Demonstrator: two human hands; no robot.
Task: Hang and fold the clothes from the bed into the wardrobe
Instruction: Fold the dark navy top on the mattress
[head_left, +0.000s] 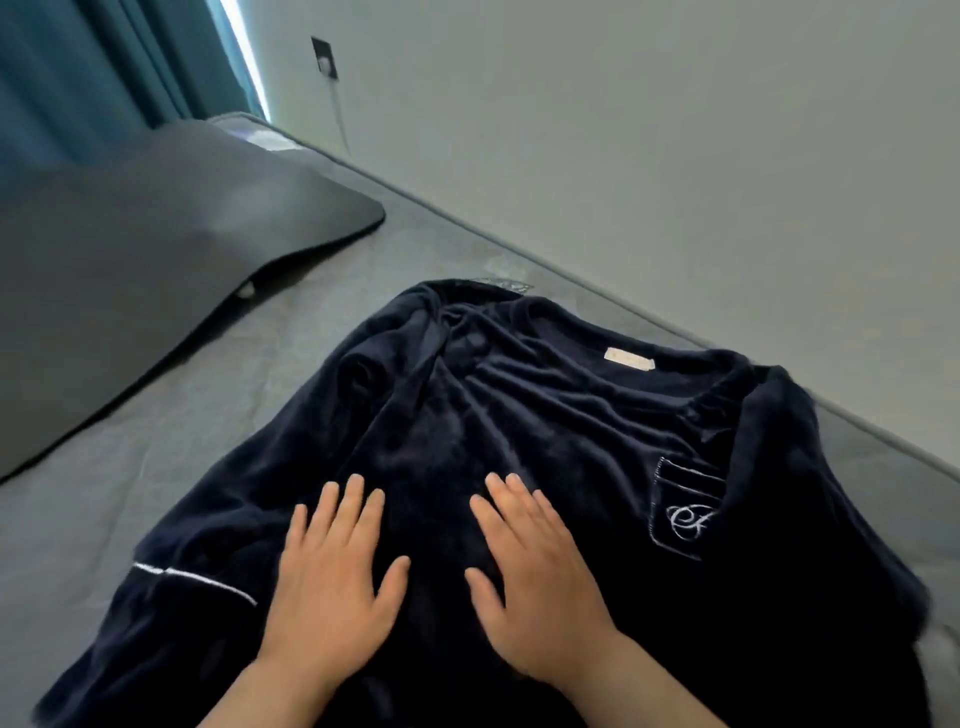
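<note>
A dark navy velvety top (519, 415) lies spread on the grey bed (171, 447), its neckline and pale label toward the wall. It has a chest pocket with white stitching and a white embroidered emblem at the right, and a sleeve cuff with white piping at the lower left. My left hand (332, 577) lies flat on the fabric with fingers straight and spread. My right hand (535, 577) presses flat beside it, a small gap between them. Neither hand holds anything.
A dark grey pillow (156, 249) lies at the upper left of the bed. A pale wall (675, 156) runs along the bed's far side, with a socket and cable. Teal curtains (104, 67) hang at the top left.
</note>
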